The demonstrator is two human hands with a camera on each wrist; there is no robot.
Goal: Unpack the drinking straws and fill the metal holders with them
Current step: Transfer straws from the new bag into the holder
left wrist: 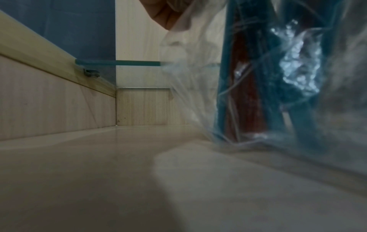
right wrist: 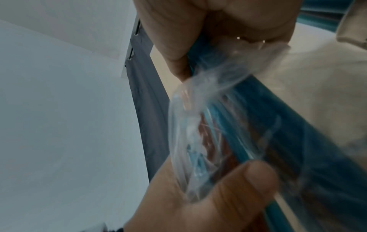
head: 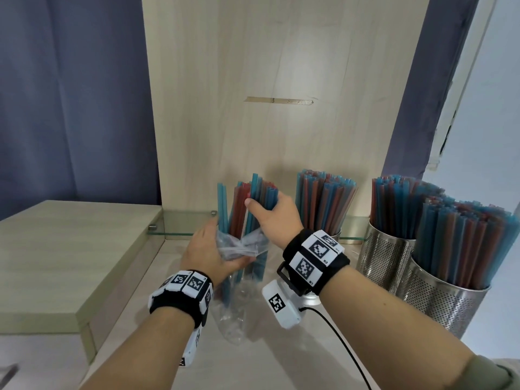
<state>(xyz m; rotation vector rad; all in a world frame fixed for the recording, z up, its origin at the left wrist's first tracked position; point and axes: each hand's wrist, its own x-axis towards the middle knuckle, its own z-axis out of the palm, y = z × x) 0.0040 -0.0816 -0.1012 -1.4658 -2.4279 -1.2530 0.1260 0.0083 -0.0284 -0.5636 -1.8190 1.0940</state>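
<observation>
Blue and red straws (head: 254, 201) stand upright, half out of a crumpled clear bag (head: 239, 246). To their right, three perforated metal holders (head: 387, 257) stand packed full with straws.

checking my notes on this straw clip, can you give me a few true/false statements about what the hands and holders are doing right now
1. The right hand grips a bundle of blue and red straws. True.
2. The left hand rests flat on the table, holding nothing. False: it grips the clear plastic bag around the lower part of the straws.
3. Three metal holders at the right already hold straws. True.
4. The straws in the right hand are completely out of the bag. False: their lower ends are still inside it.
5. The straws are yellow and green. False: blue and red.
</observation>
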